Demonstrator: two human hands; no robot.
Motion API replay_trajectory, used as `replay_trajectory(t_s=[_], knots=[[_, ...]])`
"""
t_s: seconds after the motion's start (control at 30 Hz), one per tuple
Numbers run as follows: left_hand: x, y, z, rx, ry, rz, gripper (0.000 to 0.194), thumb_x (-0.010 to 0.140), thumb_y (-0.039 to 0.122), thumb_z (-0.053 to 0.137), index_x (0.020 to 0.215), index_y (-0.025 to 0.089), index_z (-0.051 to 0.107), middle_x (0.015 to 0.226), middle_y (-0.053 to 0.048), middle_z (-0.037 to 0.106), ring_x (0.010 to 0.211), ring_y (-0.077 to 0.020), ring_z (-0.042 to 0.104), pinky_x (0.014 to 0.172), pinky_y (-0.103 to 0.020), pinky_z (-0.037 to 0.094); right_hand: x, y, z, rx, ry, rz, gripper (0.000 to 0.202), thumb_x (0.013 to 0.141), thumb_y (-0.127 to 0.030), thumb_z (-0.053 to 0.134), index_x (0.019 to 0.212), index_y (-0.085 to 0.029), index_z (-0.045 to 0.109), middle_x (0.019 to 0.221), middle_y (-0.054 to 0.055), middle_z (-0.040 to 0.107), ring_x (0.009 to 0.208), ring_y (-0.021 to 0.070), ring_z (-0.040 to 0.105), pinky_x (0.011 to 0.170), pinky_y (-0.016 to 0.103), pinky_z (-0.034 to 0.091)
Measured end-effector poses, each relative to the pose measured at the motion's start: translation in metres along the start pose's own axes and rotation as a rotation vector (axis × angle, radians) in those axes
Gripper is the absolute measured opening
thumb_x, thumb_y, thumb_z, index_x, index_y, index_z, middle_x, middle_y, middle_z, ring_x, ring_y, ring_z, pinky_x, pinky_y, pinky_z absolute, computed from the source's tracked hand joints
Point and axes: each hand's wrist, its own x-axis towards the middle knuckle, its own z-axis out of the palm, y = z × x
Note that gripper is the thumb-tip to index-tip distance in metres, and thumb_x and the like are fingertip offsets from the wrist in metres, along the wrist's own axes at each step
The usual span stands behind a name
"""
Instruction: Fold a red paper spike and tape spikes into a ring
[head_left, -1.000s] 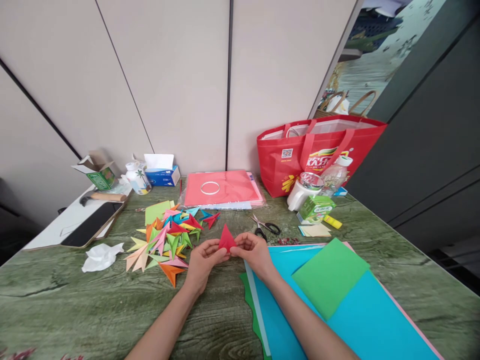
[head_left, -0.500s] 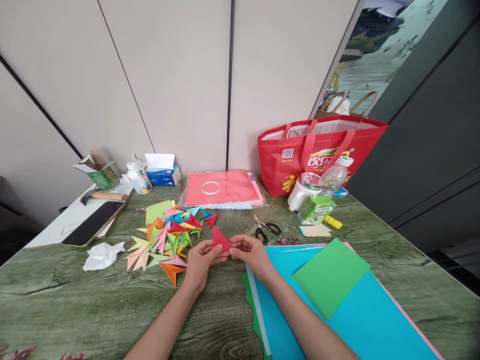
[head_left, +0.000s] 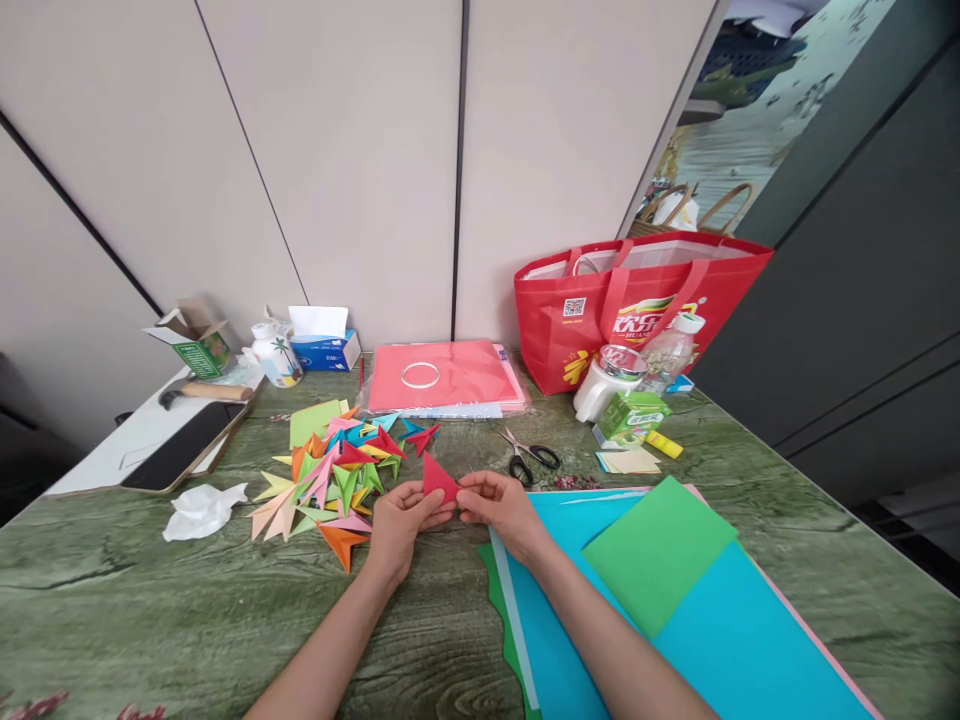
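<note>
A small folded red paper triangle (head_left: pixel 437 478) is held up over the middle of the table, its tip pointing up. My left hand (head_left: pixel 405 522) pinches its lower left part between thumb and fingers. At its lower right corner, my right hand (head_left: pixel 501 508) has thumb and fingertips closed on the paper. Just left of my hands lies a heap of folded paper pieces (head_left: pixel 346 477) in many colours. Scissors (head_left: pixel 531 455) with black handles rest open beyond my right hand. Under my right forearm are large blue sheets (head_left: pixel 720 635) with a green sheet (head_left: pixel 660 555) on top.
Behind lie a pink paper pack (head_left: pixel 472 378) and a white ring (head_left: pixel 420 375). A red bag (head_left: pixel 551 345), white mug (head_left: pixel 600 388) and yellow glue stick (head_left: pixel 664 444) stand or lie right. At left are a crumpled tissue (head_left: pixel 202 510), phone (head_left: pixel 184 448) and hammer (head_left: pixel 217 391).
</note>
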Motion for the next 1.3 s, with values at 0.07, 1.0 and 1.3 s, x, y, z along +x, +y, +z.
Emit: replay_trajectory(t_s=[0.07, 1.0, 1.3], knots=[[0.0006, -0.0004, -0.0002, 0.005, -0.001, -0.003, 0.028, 0.053, 0.025, 0.079, 0.072, 0.010, 0.065, 0.066, -0.006, 0.071, 0.063, -0.0198, 0.068, 0.064, -0.030, 0.057, 0.0001, 0.0000, 0.0003, -0.015, 0.016, -0.016, 0.033, 0.050, -0.031, 0.080, 0.073, -0.014, 0.064, 0.060, -0.001, 0.064, 0.052, 0.0109, 0.059, 0.053, 0.025, 0.052], [0.0001, -0.0026, 0.0016, 0.225, -0.061, 0.087, 0.024, 0.061, 0.033, 0.072, 0.073, 0.014, 0.066, 0.070, -0.003, 0.069, 0.062, -0.0171, 0.065, 0.065, -0.031, 0.055, 0.0043, 0.0018, -0.0063, -0.248, -0.062, -0.020, 0.033, 0.054, -0.041, 0.075, 0.066, -0.015, 0.060, 0.052, -0.004, 0.059, 0.046, 0.0080, 0.051, 0.047, 0.021, 0.042], [0.0000, 0.0033, -0.0008, 0.421, -0.132, 0.151, 0.019, 0.071, 0.033, 0.062, 0.072, 0.014, 0.061, 0.048, 0.002, 0.058, 0.040, -0.0088, 0.049, 0.039, -0.018, 0.039, 0.0002, -0.0033, -0.0023, -0.249, -0.111, 0.024, 0.033, 0.058, -0.043, 0.073, 0.070, -0.015, 0.060, 0.058, -0.003, 0.061, 0.051, 0.0095, 0.055, 0.052, 0.024, 0.046]])
